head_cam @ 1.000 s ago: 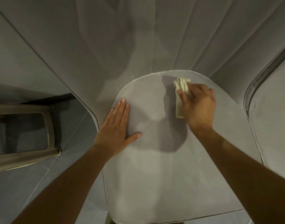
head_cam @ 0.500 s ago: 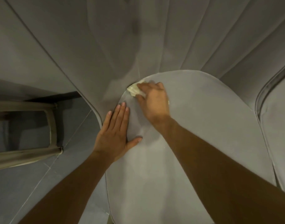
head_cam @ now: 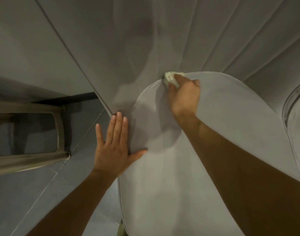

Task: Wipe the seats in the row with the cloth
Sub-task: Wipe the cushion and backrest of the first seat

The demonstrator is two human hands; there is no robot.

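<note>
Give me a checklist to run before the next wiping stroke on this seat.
1. Cloth grip: ok. The right hand holds the cloth bunched under curled fingers.
2. Cloth contact: ok. It presses on the seat at its rear edge, against the backrest cover.
3. Brace: ok. The left hand lies flat, fingers straight, at the seat's left edge.
4. Rest of this seat already wiped: cannot tell. No streaks or marks show.
5. Next seat ready: cannot tell. Only its edge shows at the right.
</note>
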